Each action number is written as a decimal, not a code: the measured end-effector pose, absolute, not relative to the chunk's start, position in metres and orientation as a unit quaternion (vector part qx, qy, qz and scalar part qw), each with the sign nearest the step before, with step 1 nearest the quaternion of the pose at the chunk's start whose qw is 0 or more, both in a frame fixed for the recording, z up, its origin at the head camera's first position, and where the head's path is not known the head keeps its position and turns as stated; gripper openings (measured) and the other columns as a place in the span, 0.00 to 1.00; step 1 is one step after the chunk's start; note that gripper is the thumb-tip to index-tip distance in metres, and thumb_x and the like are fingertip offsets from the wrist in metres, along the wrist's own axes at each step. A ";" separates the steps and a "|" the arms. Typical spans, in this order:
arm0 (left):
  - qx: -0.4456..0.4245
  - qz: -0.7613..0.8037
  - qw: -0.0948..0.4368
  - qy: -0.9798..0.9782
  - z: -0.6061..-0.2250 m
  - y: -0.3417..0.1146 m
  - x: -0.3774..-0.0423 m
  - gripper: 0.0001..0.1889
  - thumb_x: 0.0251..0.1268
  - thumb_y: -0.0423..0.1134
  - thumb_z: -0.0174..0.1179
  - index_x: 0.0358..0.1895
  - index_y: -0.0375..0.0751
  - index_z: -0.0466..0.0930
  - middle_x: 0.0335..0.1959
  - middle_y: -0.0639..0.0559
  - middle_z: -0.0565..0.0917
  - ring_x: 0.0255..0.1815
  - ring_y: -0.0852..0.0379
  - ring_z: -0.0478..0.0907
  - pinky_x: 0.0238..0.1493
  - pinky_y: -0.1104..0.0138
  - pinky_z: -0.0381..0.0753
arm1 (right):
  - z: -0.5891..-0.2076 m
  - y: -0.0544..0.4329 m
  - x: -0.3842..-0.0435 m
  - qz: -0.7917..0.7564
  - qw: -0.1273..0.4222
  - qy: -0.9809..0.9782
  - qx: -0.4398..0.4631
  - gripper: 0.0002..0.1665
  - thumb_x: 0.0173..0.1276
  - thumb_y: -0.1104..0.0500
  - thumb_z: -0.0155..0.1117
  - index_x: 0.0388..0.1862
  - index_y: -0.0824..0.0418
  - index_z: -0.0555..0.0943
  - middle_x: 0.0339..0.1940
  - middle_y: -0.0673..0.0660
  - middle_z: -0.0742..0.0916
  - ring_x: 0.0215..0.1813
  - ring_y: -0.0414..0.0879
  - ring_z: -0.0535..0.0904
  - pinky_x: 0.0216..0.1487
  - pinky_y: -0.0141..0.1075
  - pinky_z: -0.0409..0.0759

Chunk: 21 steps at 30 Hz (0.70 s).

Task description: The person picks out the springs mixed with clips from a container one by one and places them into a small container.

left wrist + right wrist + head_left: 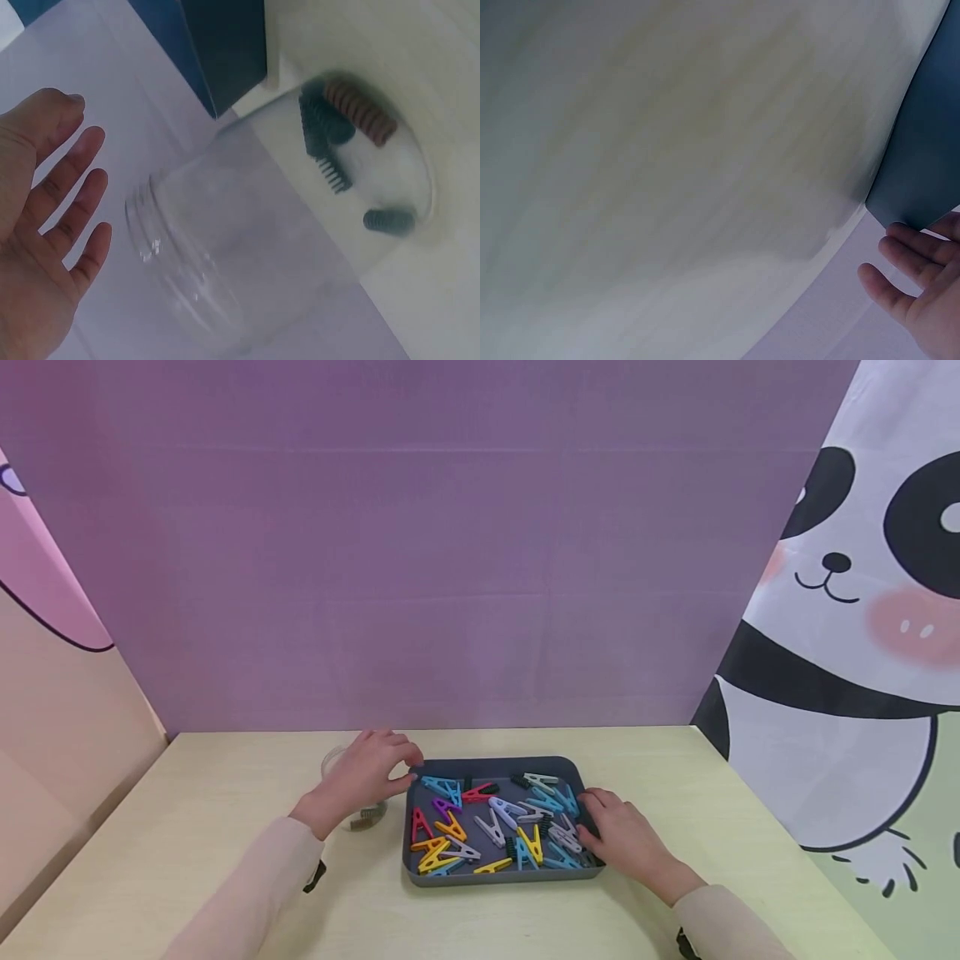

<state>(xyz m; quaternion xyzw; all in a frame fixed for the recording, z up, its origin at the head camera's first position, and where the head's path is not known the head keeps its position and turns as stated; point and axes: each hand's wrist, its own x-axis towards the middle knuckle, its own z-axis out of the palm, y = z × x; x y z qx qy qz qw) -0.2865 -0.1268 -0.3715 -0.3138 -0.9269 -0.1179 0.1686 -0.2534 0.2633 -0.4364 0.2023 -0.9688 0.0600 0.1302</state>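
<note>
A dark grey rectangular tray (495, 768) lies on the table, full of colourful plastic clothespins (506, 810) and some small dark ribbed pieces (519, 781). My left hand (366, 777) is at its back left corner, thumb and forefinger spread by the rim; in the left wrist view its fingers are loosely extended and stand apart from the tray wall (225, 52). My right hand (630, 835) rests at the right side of the tray, its thumb near the rim. Fingertips (904, 234) touch the tray's outer corner in the right wrist view, loosely extended.
A clear jar (225, 225) stands beneath my left wrist, with several dark green and reddish-brown ribbed, spring-like pieces (360, 112) at its bottom. In the head view my left arm partly covers it. Beyond the pale wooden table (495, 927) hangs a purple backdrop (450, 543).
</note>
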 end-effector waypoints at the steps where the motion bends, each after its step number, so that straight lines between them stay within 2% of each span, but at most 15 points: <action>1: -0.315 -0.119 0.164 -0.927 -0.373 -0.125 -0.286 0.08 0.66 0.37 0.74 0.46 0.44 0.90 0.45 0.51 0.91 0.50 0.48 0.82 0.59 0.49 0.80 | -0.436 0.263 -0.253 0.060 0.131 -0.969 0.202 0.24 0.70 0.58 0.72 0.59 0.71 0.81 0.60 0.69 0.86 0.63 0.64 0.83 0.59 0.58 0.84; 7: -0.324 -0.121 0.136 -0.929 -0.381 -0.114 -0.285 0.09 0.67 0.37 0.73 0.48 0.43 0.90 0.47 0.50 0.90 0.52 0.48 0.81 0.60 0.49 0.80 | -0.437 0.264 -0.253 0.058 0.138 -0.968 0.203 0.23 0.70 0.59 0.72 0.58 0.72 0.81 0.59 0.70 0.86 0.62 0.64 0.83 0.58 0.59 0.85; 21: -0.370 -0.108 0.111 -0.916 -0.397 -0.081 -0.283 0.12 0.67 0.41 0.74 0.51 0.46 0.90 0.49 0.52 0.91 0.53 0.50 0.81 0.62 0.52 0.79 | -0.438 0.264 -0.253 0.059 0.141 -0.967 0.202 0.23 0.69 0.59 0.72 0.57 0.72 0.81 0.59 0.70 0.86 0.61 0.64 0.83 0.58 0.58 0.85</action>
